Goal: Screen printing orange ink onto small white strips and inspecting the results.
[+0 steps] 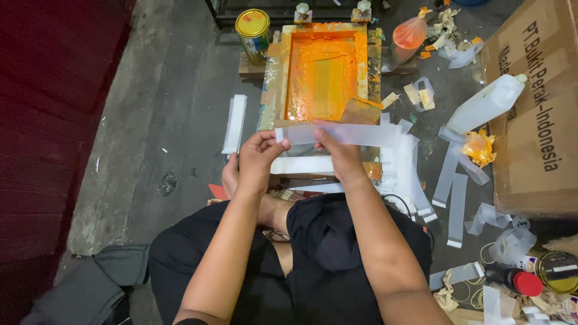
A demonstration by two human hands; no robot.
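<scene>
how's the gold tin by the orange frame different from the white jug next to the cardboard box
The gold tin stands upright left of the orange frame; the white jug lies tilted against the cardboard box. The tin is a short metal cylinder; the jug is longer, plastic, flat-sided. Both are closed and untouched by either hand.

You are wearing black shorts (pixel 337 253) of a soft, loosely creased cloth that fill the lower middle of the frame, and they leave your knees and lower legs bare. Both of your forearms are bare to the bottom edge of the frame, with only a thin dark edge of a sleeve (pixel 191 321) showing at the lower left. Your left hand (pixel 257 161) and right hand (pixel 342 157), near the centre of the frame, carry no gloves, rings or watch, and your foot (pixel 230 179) just left of them is bare too.
</scene>
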